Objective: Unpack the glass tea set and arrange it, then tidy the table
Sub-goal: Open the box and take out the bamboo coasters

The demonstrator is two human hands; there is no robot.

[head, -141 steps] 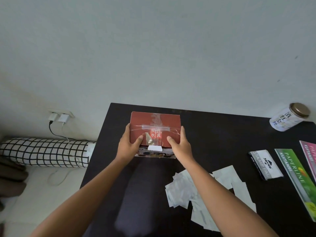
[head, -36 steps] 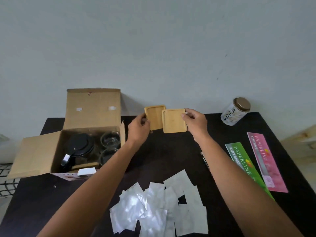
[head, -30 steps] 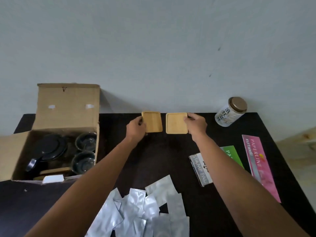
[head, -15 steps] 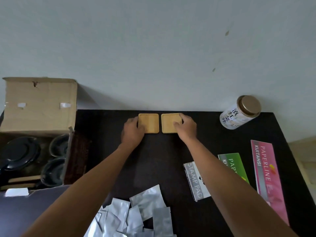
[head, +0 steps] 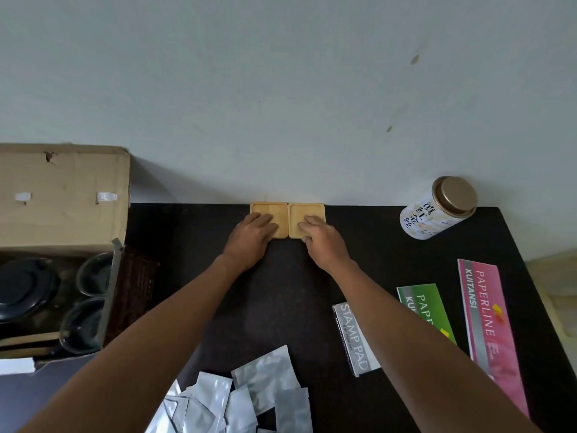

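Head view: nearest, below the forearms, a loose heap of silver foil sachets (head: 249,398) lies on the black desk (head: 281,292), with a stamp pad box (head: 354,337) under the right forearm and two receipt books (head: 487,329) further right. Beyond them the left hand (head: 249,239) and right hand (head: 321,240) lie flat and apart, fingers spread, each pressing down on one of two wooden coasters (head: 306,218); neither is closed around anything. The coasters sit side by side, edges touching, at the desk's far edge against the wall. Left of the left hand, the open cardboard box (head: 62,195) holds the black-lidded teapot (head: 22,285) and glass cups (head: 93,276), not yet unpacked. Far right of the right hand stands a tea jar (head: 437,210). Risks, as I judge them: lifting glass over the box flap could knock a cup, and a sweeping forearm could scatter the sachets.
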